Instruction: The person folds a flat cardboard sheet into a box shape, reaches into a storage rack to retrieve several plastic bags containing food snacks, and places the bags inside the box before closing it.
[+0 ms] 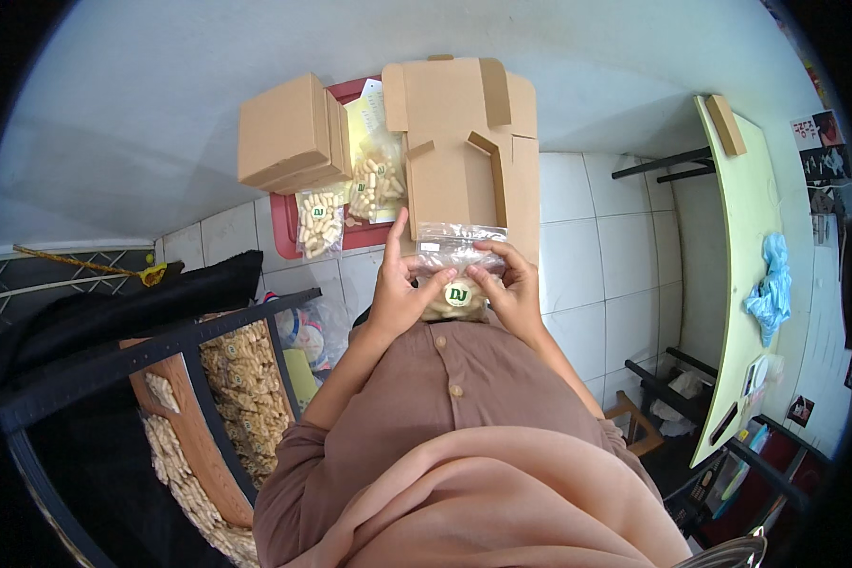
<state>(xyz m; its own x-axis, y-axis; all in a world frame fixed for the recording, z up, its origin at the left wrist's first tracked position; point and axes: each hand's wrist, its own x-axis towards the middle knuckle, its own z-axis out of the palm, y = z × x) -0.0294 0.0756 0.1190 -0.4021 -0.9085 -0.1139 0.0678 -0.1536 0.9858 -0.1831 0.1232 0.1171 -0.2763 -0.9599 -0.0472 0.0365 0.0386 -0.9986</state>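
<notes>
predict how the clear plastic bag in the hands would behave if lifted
The clear plastic bag probably flops near its top, where thin film wrinkles. Its pale, rounded pieces may shift together, being bunched at the near end.

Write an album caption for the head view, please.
Left fingers and right fingers hold a clear bag of pale pieces before an open cardboard box.

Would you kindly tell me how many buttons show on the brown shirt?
2: one button near the held bag, another button closer to the scarf; more may be hidden.
</notes>
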